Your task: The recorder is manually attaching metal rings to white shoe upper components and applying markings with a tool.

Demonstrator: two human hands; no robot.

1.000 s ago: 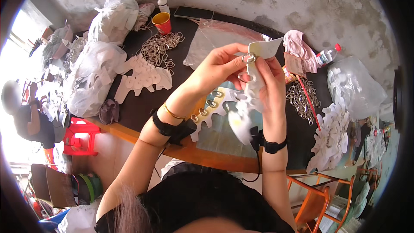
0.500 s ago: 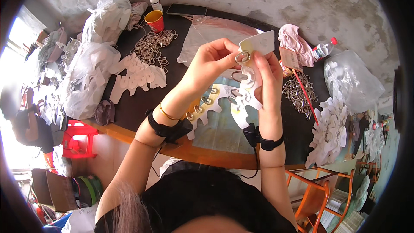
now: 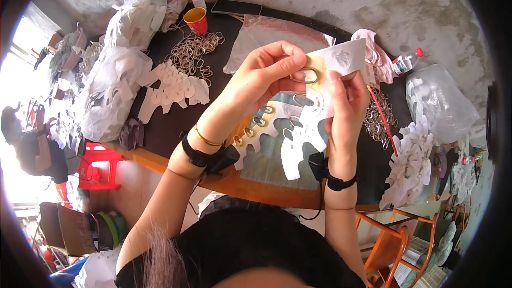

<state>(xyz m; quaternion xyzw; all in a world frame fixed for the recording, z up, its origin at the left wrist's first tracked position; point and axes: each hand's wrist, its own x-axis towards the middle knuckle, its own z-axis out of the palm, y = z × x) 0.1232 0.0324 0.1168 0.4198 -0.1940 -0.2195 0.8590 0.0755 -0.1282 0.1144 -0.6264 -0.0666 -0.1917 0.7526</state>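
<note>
Above the table, my right hand [image 3: 346, 101] is closed on a white scalloped cut-out strip [image 3: 346, 56] with a yellowish patch, thumb on its front. My left hand [image 3: 269, 72] pinches at the strip's left edge, at an oval metal ring [image 3: 306, 76] lying against the yellowish patch. Farther down the same strip, more oval rings show along its tabs. Below my hands, a second scalloped strip [image 3: 274, 117] with several rings on it lies on a bluish translucent sheet [image 3: 266, 162]. The fingertips behind the held strip are hidden.
A heap of metal rings [image 3: 194, 50] lies beside a red cup [image 3: 196, 20]; another heap [image 3: 380, 117] is at right. White cut-outs [image 3: 173, 88] and stuffed plastic bags [image 3: 114, 90] are at left. More cut-outs [image 3: 408, 165] and a bottle [image 3: 406, 61] are at right. A person [image 3: 34, 144] is far left.
The strip has moved a little right and turned, so its white end faces up more. My right hand has shifted right with it. My left thumb has lifted slightly from the ring.
</note>
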